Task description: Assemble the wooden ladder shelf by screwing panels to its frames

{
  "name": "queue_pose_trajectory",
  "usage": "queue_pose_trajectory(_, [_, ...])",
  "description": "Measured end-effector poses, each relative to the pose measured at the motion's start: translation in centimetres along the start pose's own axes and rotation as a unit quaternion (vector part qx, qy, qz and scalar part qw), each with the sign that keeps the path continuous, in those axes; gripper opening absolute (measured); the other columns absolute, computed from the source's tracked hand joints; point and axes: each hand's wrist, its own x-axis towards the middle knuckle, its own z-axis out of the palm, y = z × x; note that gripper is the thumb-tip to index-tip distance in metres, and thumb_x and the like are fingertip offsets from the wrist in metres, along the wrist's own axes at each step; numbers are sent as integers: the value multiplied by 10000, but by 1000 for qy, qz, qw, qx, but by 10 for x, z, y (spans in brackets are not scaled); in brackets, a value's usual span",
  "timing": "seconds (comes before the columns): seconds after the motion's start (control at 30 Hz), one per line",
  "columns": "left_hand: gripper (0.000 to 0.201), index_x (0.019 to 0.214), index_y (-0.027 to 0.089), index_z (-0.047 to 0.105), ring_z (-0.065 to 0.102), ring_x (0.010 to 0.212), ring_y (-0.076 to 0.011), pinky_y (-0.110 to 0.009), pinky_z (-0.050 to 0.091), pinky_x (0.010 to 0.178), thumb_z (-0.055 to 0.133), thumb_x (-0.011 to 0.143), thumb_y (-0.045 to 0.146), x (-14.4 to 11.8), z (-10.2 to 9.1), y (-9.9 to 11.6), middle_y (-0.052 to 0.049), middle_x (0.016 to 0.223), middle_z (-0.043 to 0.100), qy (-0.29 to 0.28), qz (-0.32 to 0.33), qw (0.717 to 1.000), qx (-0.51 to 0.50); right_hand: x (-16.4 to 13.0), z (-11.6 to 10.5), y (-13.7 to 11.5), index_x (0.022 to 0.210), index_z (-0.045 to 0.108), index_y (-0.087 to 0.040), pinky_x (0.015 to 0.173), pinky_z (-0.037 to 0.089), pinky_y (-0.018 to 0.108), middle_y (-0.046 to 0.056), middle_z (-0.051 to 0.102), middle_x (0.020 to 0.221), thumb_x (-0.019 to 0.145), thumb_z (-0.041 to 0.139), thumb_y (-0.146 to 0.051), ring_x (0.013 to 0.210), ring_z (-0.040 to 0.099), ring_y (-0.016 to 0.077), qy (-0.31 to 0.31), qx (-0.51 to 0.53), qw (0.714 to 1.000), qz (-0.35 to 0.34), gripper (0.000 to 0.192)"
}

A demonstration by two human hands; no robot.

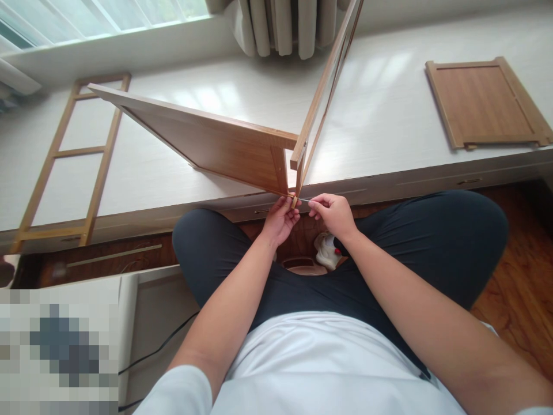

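Daylight falls across the pale, wood-grained bench [375, 132] below the window [147, 11]. On my feed, the right hand [334, 213] has thumb and forefinger pinched on a thin grey metal rod [304, 200], pointing left into a joint at the bench's front edge. The left hand [280, 222] is wrapped around that joint, gripping the near end of a narrow brown wooden frame [317, 104] where it meets a flat brown wooden panel [207, 135]. Whether the rod's tip is seated I can't tell; it's too small. I'd line the rod up squarely, work it lightly with the fingertips and brace firmly with the left, since no hand supports the panel's far end and the joint could twist. Farther out, a ladder-shaped brown wooden frame [80, 151] lies at left, a squarish brown wooden board [488, 104] at right.
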Motion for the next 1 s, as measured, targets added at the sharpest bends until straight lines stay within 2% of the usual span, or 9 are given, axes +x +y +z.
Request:
queue_pose_trajectory(0.07, [193,1037,208,742,631,621,-68,-196,522,628,808,871,279,0,0,0,-15,852,739,-2,1,1000,1,0,0,-1,850,758,-171,541,501,255,34,736,648,829,730,-392,541,633,149,-7,21,1000,19,224])
queue_pose_trajectory(0.27, [187,1043,202,738,637,615,-67,-196,529,618,798,878,268,0,-1,0,-16,849,745,-6,3,1000,-4,0,1,-3,835,754,-161,465,449,214,40,738,645,814,748,-372,530,623,132,-3,37,999,22,211])
queue_pose_trajectory(0.33, [187,1040,202,738,638,616,-68,-195,531,618,801,876,267,0,-1,0,-15,849,745,-8,4,1000,-4,1,1,-4,819,739,-155,403,411,198,39,726,622,797,770,-361,489,600,122,-11,90,994,63,209])
queue_pose_trajectory(0.5, [187,1028,203,742,639,620,-68,-195,530,619,811,867,268,0,-1,-1,-13,859,746,-10,3,1000,-1,1,-2,-5,795,707,-135,380,438,165,43,720,617,744,849,-306,443,585,92,-88,255,939,214,228])
queue_pose_trajectory(0.57, [196,1027,203,743,640,620,-66,-190,527,616,818,861,274,0,-1,-1,-14,857,746,-11,3,1000,-1,1,-3,-6,801,707,-125,392,453,156,43,718,613,759,842,-264,441,590,86,-99,276,927,233,198])
queue_pose_trajectory(0.77, [195,1027,202,746,639,613,-64,-185,525,607,819,859,267,0,-1,-1,-15,854,746,-11,1,1000,-5,1,-3,-9,801,707,-120,410,470,151,45,717,608,821,786,-190,447,598,86,-94,299,916,250,108])
queue_pose_trajectory(0.87, [198,1026,203,744,638,611,-63,-185,524,611,821,857,273,1,0,-1,-13,851,744,-6,-1,1000,-4,4,-3,-10,797,700,-128,401,455,138,19,680,568,856,737,-153,436,570,75,-90,334,891,293,75])
queue_pose_trajectory(1.0, [208,1028,204,741,640,618,-62,-185,523,618,824,854,283,3,0,-3,-9,849,742,-15,3,1000,-4,9,-2,-11,778,677,-135,356,391,103,-21,600,514,910,631,-110,393,479,42,-87,366,858,350,142])
